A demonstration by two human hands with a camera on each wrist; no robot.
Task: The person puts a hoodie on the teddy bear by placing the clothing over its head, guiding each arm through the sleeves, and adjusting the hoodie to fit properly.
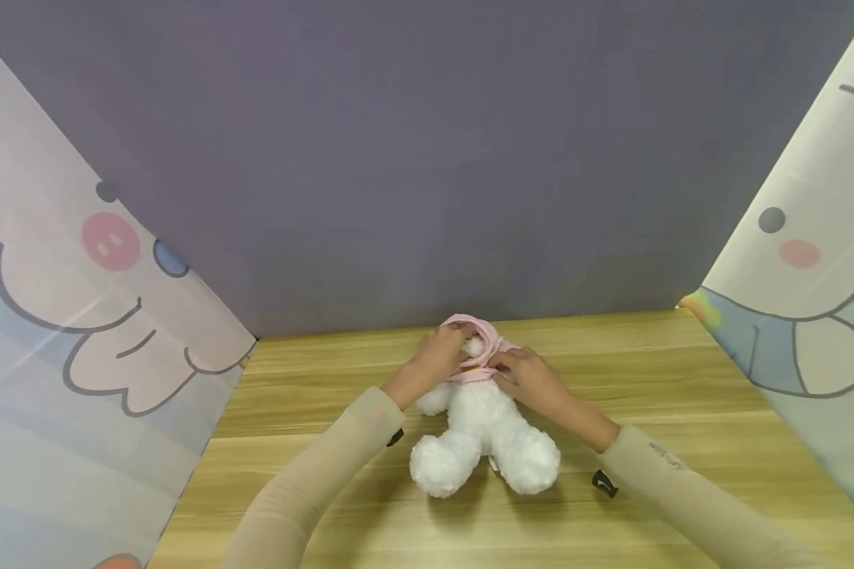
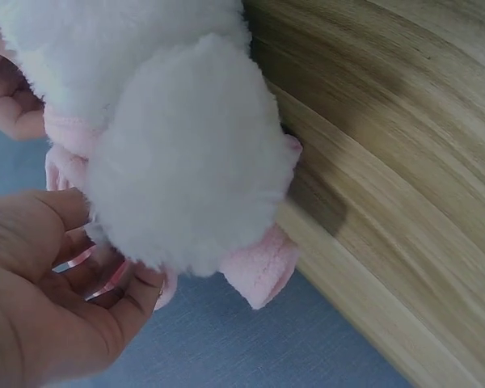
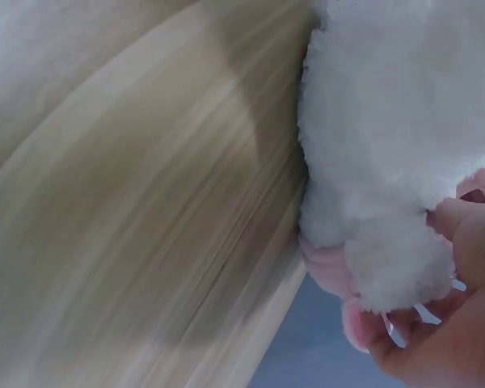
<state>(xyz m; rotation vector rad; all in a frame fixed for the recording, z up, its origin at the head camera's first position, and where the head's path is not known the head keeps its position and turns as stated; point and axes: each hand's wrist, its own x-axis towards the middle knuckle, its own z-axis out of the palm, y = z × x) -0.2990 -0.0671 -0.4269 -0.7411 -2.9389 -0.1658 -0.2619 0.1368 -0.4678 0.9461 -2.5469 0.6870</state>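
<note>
Closest in, two beige sleeves reach up over the wooden tabletop, a small black object just beside the right one, well behind that hand's fingers. And here's the plush toy, white and fluffy, lying on the wood, its two rounded legs pointing back from the fingers, its body running up between the wrists!

Now the fingers themselves: the left hand has its fingers curled, gripping the pink cloth at the toy's upper end. The right hand is at it too, thumb and fingers pinching the same cloth on the other side. One white arm of the toy pokes out below the left fingers, and from the left wrist a corner of pink hangs past those fingertips. Between the two hands the cloth makes a loop, a tuft of white showing inside it.

Beyond all the fingertips rises a dark grey backdrop, with cartoon-printed panels flanking it, well out from either hand.
</note>
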